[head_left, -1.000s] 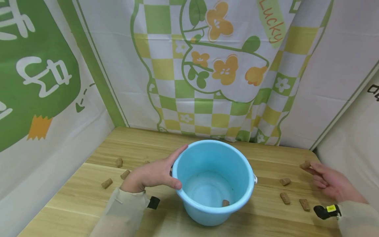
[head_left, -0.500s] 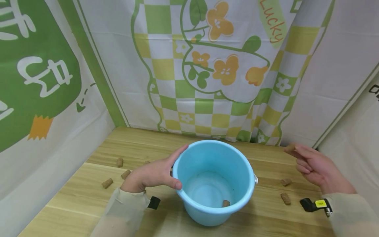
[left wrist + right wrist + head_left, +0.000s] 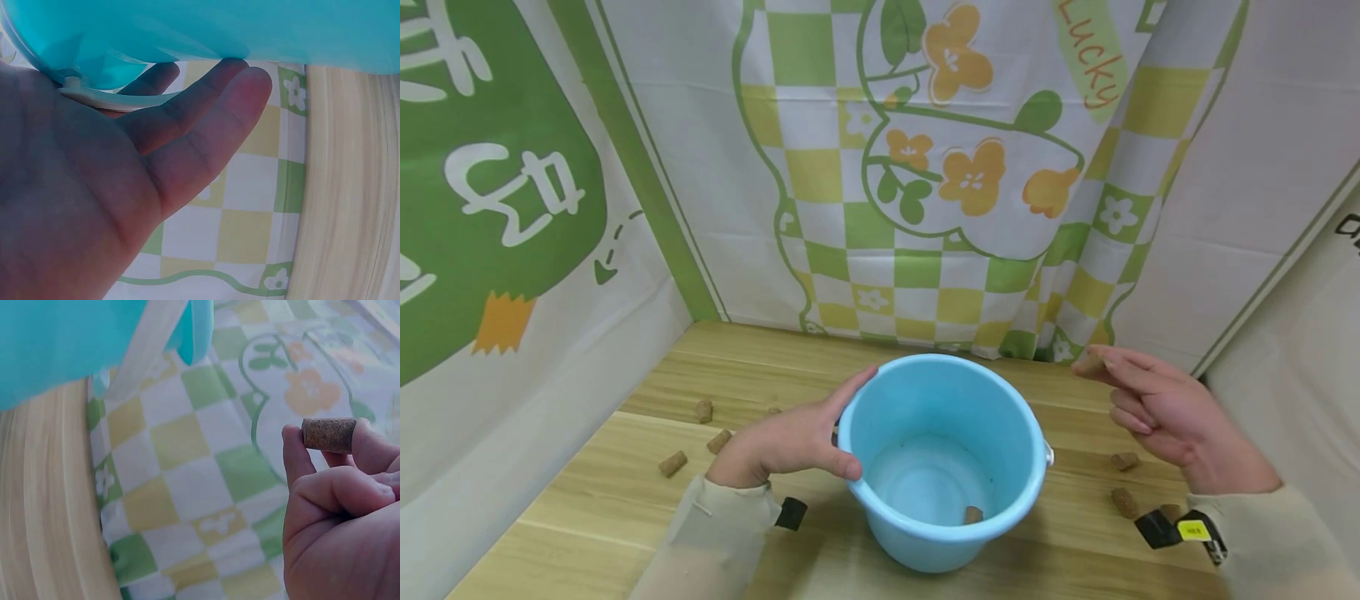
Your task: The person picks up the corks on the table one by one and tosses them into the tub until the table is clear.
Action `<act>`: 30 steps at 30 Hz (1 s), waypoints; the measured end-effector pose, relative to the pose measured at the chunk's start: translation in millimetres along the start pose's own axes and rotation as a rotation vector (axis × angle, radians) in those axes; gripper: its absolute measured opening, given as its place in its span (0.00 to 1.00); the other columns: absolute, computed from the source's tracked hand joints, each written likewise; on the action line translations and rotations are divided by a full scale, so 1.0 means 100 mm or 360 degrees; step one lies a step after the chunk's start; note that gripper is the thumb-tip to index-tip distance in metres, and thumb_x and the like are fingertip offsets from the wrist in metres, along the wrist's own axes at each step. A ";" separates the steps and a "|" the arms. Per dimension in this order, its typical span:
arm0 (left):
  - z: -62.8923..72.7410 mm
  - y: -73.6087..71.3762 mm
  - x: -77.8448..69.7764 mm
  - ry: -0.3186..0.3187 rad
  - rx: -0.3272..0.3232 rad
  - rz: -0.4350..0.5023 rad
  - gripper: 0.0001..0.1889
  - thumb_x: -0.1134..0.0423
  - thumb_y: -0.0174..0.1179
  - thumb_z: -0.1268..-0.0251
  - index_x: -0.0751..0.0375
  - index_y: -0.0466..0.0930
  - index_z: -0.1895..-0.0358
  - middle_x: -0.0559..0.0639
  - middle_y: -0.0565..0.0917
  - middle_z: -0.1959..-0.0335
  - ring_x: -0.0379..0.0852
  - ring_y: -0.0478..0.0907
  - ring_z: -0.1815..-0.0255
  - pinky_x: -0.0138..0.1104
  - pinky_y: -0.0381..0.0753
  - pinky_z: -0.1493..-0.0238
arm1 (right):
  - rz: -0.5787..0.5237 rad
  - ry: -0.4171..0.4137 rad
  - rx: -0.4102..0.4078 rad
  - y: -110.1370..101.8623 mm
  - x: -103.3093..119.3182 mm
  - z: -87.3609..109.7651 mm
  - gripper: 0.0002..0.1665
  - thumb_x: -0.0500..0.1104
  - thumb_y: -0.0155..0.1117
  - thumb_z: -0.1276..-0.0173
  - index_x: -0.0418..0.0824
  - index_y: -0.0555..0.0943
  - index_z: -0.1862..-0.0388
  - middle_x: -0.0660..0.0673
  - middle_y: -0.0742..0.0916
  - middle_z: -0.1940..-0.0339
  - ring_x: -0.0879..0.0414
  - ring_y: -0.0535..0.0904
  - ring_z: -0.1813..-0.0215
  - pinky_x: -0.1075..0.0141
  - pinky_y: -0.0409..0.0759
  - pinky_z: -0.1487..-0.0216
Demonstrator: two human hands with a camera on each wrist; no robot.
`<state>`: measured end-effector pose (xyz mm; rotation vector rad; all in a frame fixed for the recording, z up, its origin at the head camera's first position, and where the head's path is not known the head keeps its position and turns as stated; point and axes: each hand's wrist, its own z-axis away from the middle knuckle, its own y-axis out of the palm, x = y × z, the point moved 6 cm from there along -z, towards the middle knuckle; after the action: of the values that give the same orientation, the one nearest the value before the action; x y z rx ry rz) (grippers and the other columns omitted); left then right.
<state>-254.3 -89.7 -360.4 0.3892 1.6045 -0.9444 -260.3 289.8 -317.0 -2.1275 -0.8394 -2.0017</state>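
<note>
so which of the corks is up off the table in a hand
The cork pinched by the right hand, held right of the blue bucket. The other visible corks lie on the table, except one inside the bucket.

Head view from above and in front of the blue bucket, facing forward and down, left wrist view close at its left side, right wrist view off its right, both rolled sideways, sharing it and the checked curtain behind it
</note>
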 end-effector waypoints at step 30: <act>0.00 0.00 0.00 -0.0003 -0.0006 0.0003 0.69 0.34 0.75 0.56 0.44 0.31 0.19 0.62 0.59 0.27 0.59 0.72 0.39 0.47 0.73 0.41 | 0.1466 0.0144 -0.0355 0.82 -0.05 -0.04 0.25 0.58 0.71 0.35 0.44 0.87 0.47 0.47 0.87 0.51 0.56 0.79 0.69 0.63 0.78 0.71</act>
<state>-253.6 -89.6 -360.0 0.3873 1.6034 -0.9399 -226.8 216.9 -297.6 -1.9373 0.3703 -1.6728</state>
